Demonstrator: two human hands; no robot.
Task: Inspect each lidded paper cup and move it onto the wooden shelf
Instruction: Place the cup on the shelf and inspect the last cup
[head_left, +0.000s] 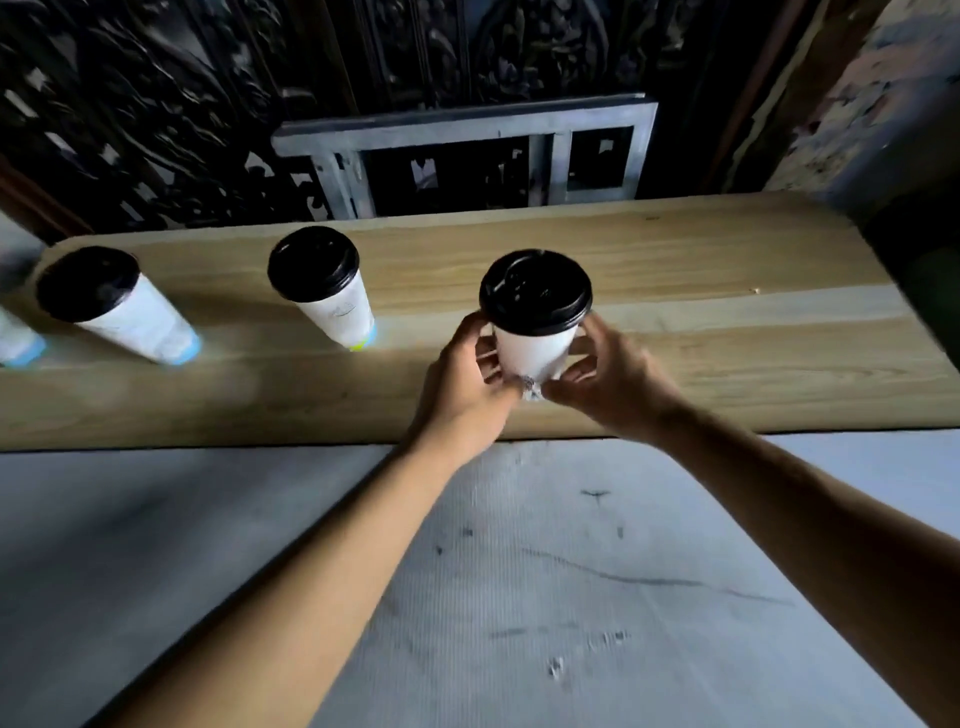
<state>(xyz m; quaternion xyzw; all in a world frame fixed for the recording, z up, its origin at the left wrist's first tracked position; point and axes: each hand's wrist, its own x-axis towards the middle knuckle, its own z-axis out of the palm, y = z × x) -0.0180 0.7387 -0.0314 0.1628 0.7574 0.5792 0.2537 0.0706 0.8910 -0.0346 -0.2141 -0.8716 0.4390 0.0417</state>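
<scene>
Cup: the lidded paper cup (535, 332) is over the wooden shelf (675, 332), likely going down.
Grip: left hand (467, 374) and right hand (602, 374) wrap both sides, keeping it straight.

Two bare forearms, reaching in from the lower edge, no sleeves anywhere along their visible length. Left hand (470, 382) and right hand (605, 382) uncovered too (no gloves, rings, watch or wristband to be seen). Slim wrists, fingers slightly blurred.
</scene>
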